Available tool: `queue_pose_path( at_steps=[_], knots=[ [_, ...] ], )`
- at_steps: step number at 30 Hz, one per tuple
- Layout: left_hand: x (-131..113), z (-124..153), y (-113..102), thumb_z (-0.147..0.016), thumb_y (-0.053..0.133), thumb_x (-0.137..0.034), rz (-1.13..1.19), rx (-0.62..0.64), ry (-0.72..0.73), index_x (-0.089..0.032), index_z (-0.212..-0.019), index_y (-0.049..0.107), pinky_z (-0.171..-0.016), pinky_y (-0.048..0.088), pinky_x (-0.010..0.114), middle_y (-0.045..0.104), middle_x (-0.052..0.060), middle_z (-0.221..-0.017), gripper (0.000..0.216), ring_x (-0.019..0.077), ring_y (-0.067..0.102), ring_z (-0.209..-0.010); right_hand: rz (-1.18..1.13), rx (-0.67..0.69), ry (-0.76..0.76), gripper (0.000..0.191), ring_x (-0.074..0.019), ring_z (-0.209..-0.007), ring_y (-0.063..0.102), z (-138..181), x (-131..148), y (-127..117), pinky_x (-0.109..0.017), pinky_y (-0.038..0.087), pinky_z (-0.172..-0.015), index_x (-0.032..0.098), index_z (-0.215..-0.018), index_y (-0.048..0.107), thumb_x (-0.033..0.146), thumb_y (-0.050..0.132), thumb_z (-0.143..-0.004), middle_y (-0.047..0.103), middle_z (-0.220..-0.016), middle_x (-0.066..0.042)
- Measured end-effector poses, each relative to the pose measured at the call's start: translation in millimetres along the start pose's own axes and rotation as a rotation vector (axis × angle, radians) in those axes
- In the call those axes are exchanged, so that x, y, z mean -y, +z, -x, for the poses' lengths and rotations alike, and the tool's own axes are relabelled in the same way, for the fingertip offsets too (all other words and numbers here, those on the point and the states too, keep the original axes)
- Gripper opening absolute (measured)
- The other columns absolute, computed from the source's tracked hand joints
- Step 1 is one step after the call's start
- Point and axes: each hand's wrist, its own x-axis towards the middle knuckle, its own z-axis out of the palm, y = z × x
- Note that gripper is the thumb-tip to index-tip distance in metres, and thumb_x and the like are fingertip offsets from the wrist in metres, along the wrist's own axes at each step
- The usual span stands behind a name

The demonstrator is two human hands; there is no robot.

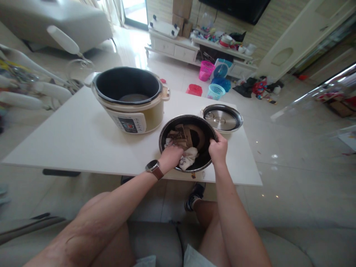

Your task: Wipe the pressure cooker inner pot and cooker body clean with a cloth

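A dark round inner pot [205,157] is tilted toward me near the front edge of the white table. My right hand [218,147] grips its right rim, thumb over the edge. Inside the pot, my left hand [171,155], with a watch on the wrist, is closed on a crumpled cloth [189,157], pale with brown parts, against the inner wall. Some of its fingers are hidden by the cloth. The pressure cooker body [151,118] stands open-topped to the left, control panel facing me. Behind the pot on the right lies a round metal lid [222,118], inner side up.
The white table [83,148] has its front edge just before my knees. Beyond it on the floor stand a pink basket [206,70], a light blue basket [216,91] and a red container [194,89]. A white cabinet [172,50] lines the far wall.
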Motion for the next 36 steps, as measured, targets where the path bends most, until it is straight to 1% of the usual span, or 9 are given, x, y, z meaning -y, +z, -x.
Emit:
queue_pose_path(
  at_steps=[5,8,10,12,16,19,24,32,36],
  knots=[
    [6,-8,-2,-0.090,0.053,-0.003,0.282,-0.121,-0.222,-0.026,-0.120,0.082,-0.111,0.053,0.043,0.083,0.011,-0.118,0.048,0.0296,0.076,-0.117,-0.026,-0.032,-0.033,0.054,-0.0267,-0.131,0.070,12,-2,11,-0.047,0.047,-0.125,0.021,-0.126,0.081,0.016,0.052,-0.080,0.080,-0.131,-0.005],
    [9,-16,2,-0.090,0.050,-0.003,0.492,-0.245,-0.323,-0.023,-0.133,0.075,-0.106,0.056,0.040,0.081,0.011,-0.126,0.054,0.0289,0.074,-0.122,-0.053,-0.064,-0.051,0.056,-0.0252,-0.135,0.068,27,1,27,-0.048,0.045,-0.127,0.022,-0.132,0.078,0.017,0.050,-0.084,0.077,-0.136,-0.006],
    [6,-20,9,-0.089,0.048,-0.002,0.605,-0.303,-0.275,-0.020,-0.142,0.069,-0.112,0.054,0.039,0.078,0.011,-0.135,0.060,0.0265,0.071,-0.128,-0.069,-0.100,-0.054,0.057,-0.0242,-0.137,0.066,35,3,38,-0.048,0.044,-0.128,0.022,-0.134,0.077,0.017,0.048,-0.085,0.076,-0.138,-0.006],
    [-1,-20,16,-0.085,0.045,0.002,0.657,-0.302,-0.137,-0.020,-0.147,0.066,-0.119,0.049,0.039,0.074,0.010,-0.144,0.068,0.0240,0.066,-0.136,-0.082,-0.130,-0.057,0.058,-0.0239,-0.137,0.065,39,4,46,-0.048,0.043,-0.128,0.022,-0.134,0.076,0.017,0.046,-0.085,0.075,-0.138,-0.006],
    [-8,-13,21,-0.084,0.046,0.004,0.514,-0.114,0.066,-0.026,-0.141,0.072,-0.120,0.047,0.036,0.071,0.007,-0.147,0.069,0.0232,0.064,-0.139,-0.088,-0.148,-0.026,0.055,-0.0259,-0.132,0.067,37,-1,48,-0.049,0.046,-0.125,0.021,-0.131,0.077,0.019,0.048,-0.085,0.076,-0.135,-0.008],
    [-1,-5,11,-0.092,0.047,-0.001,0.246,0.026,-0.007,-0.027,-0.129,0.079,-0.115,0.050,0.043,0.076,0.011,-0.135,0.055,0.0293,0.069,-0.130,-0.076,-0.158,0.039,0.051,-0.0278,-0.126,0.069,33,-8,42,-0.049,0.049,-0.120,0.018,-0.127,0.078,0.022,0.050,-0.085,0.078,-0.129,-0.010],
    [11,5,0,-0.100,0.051,-0.010,0.024,-0.020,-0.100,-0.017,-0.116,0.083,-0.123,0.035,0.053,0.078,0.019,-0.120,0.037,0.0339,0.067,-0.128,-0.070,-0.173,0.062,0.043,-0.0278,-0.117,0.070,31,-8,37,-0.047,0.051,-0.115,0.016,-0.114,0.078,0.024,0.052,-0.081,0.080,-0.120,-0.011],
    [17,8,3,-0.098,0.050,-0.011,0.014,0.020,0.011,-0.023,-0.113,0.085,-0.122,0.034,0.055,0.077,0.016,-0.120,0.040,0.0341,0.065,-0.125,0.021,-0.141,0.037,0.021,-0.0238,-0.101,0.068,21,0,27,-0.039,0.055,-0.101,0.024,-0.089,0.060,0.019,0.051,-0.070,0.076,-0.104,-0.007],
    [19,4,-1,-0.096,0.053,-0.011,-0.012,0.022,0.023,-0.019,-0.112,0.084,-0.119,0.040,0.051,0.078,0.018,-0.119,0.036,0.0316,0.067,-0.124,0.020,-0.117,0.036,0.041,-0.0237,-0.103,0.070,17,-7,25,-0.040,0.056,-0.102,0.021,-0.103,0.065,0.017,0.050,-0.065,0.078,-0.107,-0.007]
  ],
)
